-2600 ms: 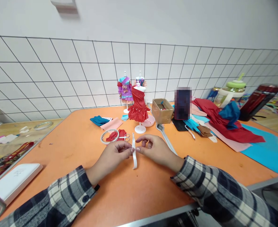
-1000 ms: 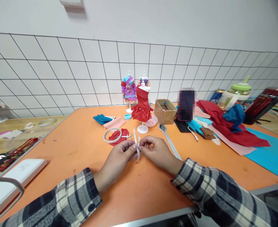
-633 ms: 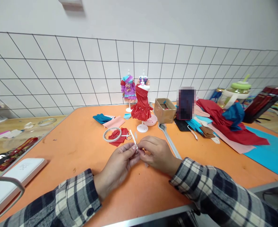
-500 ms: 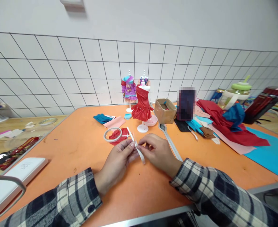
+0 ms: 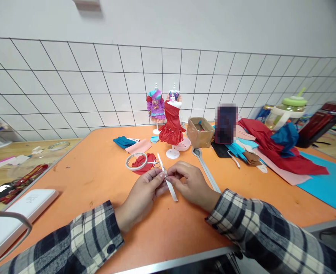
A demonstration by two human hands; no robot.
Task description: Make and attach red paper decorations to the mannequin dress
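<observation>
Strip: near end swung right in last sec, now slants far-left to near-right. L hand + R hand pinch middle (prob. mid-shaping).

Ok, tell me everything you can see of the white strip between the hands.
The white strip is narrow, plain and flat-looking, perhaps ribbon or tape. It slants in the view: its far end shows just right of the scissors, its near end over the orange tabletop. Fingertips of the left hand and right hand pinch it near the middle, largely hiding that part; both ends stick out. Whether it is folded or knotted there is too small to tell.
</observation>
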